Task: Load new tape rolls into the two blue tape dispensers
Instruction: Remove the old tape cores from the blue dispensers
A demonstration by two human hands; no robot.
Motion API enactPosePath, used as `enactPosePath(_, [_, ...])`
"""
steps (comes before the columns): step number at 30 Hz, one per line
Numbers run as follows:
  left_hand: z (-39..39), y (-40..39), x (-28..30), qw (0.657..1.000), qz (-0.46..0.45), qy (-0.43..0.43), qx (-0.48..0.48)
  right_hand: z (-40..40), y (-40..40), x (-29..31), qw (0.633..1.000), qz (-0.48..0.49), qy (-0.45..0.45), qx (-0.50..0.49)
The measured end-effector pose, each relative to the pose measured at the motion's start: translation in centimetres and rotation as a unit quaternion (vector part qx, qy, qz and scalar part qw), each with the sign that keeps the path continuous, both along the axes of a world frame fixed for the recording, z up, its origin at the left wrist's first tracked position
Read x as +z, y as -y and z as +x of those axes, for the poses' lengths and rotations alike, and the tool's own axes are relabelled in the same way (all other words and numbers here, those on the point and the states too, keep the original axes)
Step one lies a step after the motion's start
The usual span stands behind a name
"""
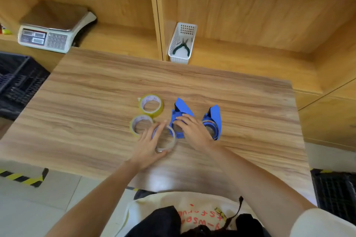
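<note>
**Inspector A:** What is recorded for the hands, taking the nearer blue plastic tape dispenser [178, 119] as the reference?

**Inspector B:** Both bare forearms are extended forward over the wood-grain table top [96, 90]. The right hand [194, 131] is laid palm down on the reference dispenser, fingers spread and curled over its round end; contact is seen, but a firm clamp cannot be confirmed. The left hand [149, 143] is placed just left of the dispenser, its fingers and thumb closed around a thin, near-empty clear tape ring [167, 141], which lies flat on the table and touches the dispenser's near edge.

**Inspector A:** And the remaining task items?

**Inspector B:** The second blue tape dispenser [213, 121] is set just right of the reference one, partly hidden by the right hand; a roll is seen inside it. Two yellowish tape rolls are laid flat to the left: the farther full roll [151, 105] beyond, and the nearer roll [139, 125] beside the left fingertips, touching or nearly so.

**Inspector A:** Anything else logged?

**Inspector B:** A white plastic basket [182, 44] holding green-handled pliers [182, 47] is noted well beyond the dispenser on the shelf, and a white weighing scale [54, 31] far to the left.
</note>
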State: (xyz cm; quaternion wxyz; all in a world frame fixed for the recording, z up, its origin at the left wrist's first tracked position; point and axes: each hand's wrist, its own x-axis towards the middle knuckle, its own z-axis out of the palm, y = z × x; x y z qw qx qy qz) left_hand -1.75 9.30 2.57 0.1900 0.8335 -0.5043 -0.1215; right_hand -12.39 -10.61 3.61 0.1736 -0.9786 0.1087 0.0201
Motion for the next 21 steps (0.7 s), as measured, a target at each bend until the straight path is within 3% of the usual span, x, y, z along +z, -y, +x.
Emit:
enactPosePath(8, [-1.5,-6.7,-2.3,0.991,0.128,-0.032,0.035,0.1,-3.4,-0.1,0.996,0.042,-0.028,0.068])
enactPosePath(14, [-2.1,-6.3,-2.1,0.991,0.129,0.032,0.009,-1.0,-3.2,0.3,0.998,0.047,-0.024,0.046])
enactPosePath(21, [-2.8,-0.7,-0.7,0.991,0.082,0.086,-0.065,-3.1,-1.0,0.3,0.999,0.034,-0.021,-0.008])
